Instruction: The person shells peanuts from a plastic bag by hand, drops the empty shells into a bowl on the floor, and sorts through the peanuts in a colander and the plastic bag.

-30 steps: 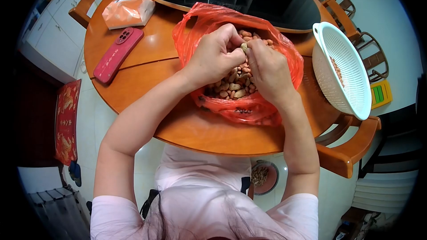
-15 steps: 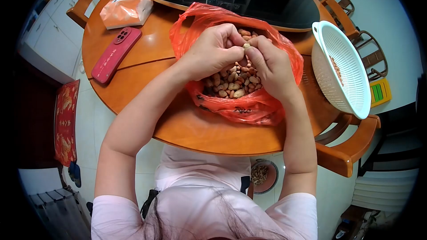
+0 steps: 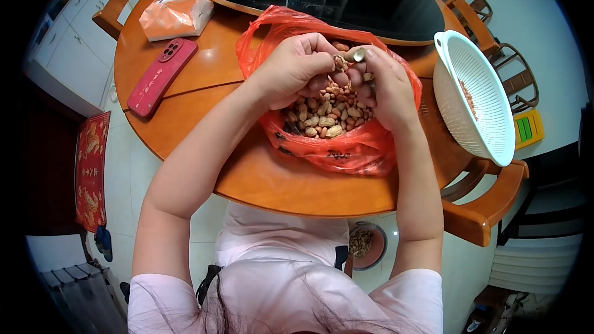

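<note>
Over an open red plastic bag [image 3: 365,159], my left hand [image 3: 297,69] pinches a split peanut [image 3: 338,62] with a reddish kernel showing in it. My right hand [image 3: 391,86] is close by on the right, its thumb and fingers closed on a piece of peanut shell [image 3: 359,55] whose pale hollow inside faces up. Below both hands, unshelled peanuts [image 3: 323,117] lie mixed with loose reddish kernels in the bag. My fingers hide part of the heap.
On the right of the wooden table [image 3: 291,195] stands a tilted white colander [image 3: 448,108] with some reddish kernels. A red phone [image 3: 158,80] and a tissue pack [image 3: 176,15] lie on the left. Behind the bag is a black glass turntable [image 3: 396,6]. A bowl of shells [image 3: 369,260] sits on the floor.
The whole peanut pinched between both hands has split open. My hands have moved slightly apart, the left with the kernel part and the right with a piece of shell.
</note>
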`<action>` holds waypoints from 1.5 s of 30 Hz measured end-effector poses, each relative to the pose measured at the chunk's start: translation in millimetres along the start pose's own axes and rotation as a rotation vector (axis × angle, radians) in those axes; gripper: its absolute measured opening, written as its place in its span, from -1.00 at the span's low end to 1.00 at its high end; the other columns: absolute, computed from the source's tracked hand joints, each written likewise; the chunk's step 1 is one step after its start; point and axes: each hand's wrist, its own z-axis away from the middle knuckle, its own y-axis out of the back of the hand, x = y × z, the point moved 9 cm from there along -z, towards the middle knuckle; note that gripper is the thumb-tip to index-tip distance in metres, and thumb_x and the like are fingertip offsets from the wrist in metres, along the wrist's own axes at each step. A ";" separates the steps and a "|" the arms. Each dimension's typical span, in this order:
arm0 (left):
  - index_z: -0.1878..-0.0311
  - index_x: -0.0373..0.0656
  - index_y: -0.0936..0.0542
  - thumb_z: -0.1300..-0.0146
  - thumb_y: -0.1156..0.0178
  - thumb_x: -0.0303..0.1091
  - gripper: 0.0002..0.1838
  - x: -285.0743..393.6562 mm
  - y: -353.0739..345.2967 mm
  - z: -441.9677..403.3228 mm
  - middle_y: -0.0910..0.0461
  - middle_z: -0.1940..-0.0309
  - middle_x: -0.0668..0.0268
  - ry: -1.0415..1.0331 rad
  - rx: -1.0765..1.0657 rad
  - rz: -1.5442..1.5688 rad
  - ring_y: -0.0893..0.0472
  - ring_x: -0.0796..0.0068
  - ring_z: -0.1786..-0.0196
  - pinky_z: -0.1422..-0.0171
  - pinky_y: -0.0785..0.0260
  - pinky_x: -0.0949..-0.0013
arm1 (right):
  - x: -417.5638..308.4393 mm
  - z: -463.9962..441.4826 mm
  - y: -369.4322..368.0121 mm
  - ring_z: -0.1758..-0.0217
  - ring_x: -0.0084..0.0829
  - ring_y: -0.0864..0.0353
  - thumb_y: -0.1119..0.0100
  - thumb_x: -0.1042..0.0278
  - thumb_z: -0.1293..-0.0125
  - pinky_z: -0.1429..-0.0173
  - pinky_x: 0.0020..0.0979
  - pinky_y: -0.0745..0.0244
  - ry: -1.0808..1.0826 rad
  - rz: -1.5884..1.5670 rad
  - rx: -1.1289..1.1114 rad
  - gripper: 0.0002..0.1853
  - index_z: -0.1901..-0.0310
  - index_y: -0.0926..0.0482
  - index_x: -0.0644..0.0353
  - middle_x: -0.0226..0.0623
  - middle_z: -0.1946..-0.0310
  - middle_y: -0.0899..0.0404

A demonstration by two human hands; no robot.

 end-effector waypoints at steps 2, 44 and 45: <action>0.23 -0.14 -0.44 -0.21 -0.05 -0.48 -0.92 1.4 2.6 -1.0 -0.61 0.41 0.24 -0.013 0.004 -0.019 -0.30 0.75 0.63 0.59 -0.08 0.66 | 1.6 -2.1 -2.2 0.53 -0.65 -0.34 0.25 0.23 -0.42 0.60 -0.69 -0.08 -0.034 -0.179 -0.047 -0.68 0.09 -0.48 0.24 -0.40 0.44 -0.46; 0.24 -0.18 -0.49 -0.32 -0.16 -0.29 -0.84 0.0 1.2 -1.0 -0.43 0.52 0.47 -0.092 0.046 0.151 -0.33 0.76 0.52 0.47 -0.18 0.67 | -55.6 27.6 -23.6 0.53 -0.45 -0.51 -0.32 0.57 0.02 0.44 -0.46 -0.44 0.823 0.806 0.303 -0.80 0.34 -0.53 0.18 -0.33 0.51 -0.50; 0.25 -0.16 -0.48 -0.33 -0.16 -0.27 -0.84 -0.1 0.9 -0.1 -0.42 0.51 0.48 -0.087 0.042 0.127 -0.31 0.77 0.52 0.46 -0.16 0.67 | -51.9 23.5 -20.4 0.53 -0.47 -0.51 -0.32 0.57 0.02 0.45 -0.47 -0.43 0.744 0.758 0.280 -0.80 0.34 -0.52 0.18 -0.34 0.51 -0.50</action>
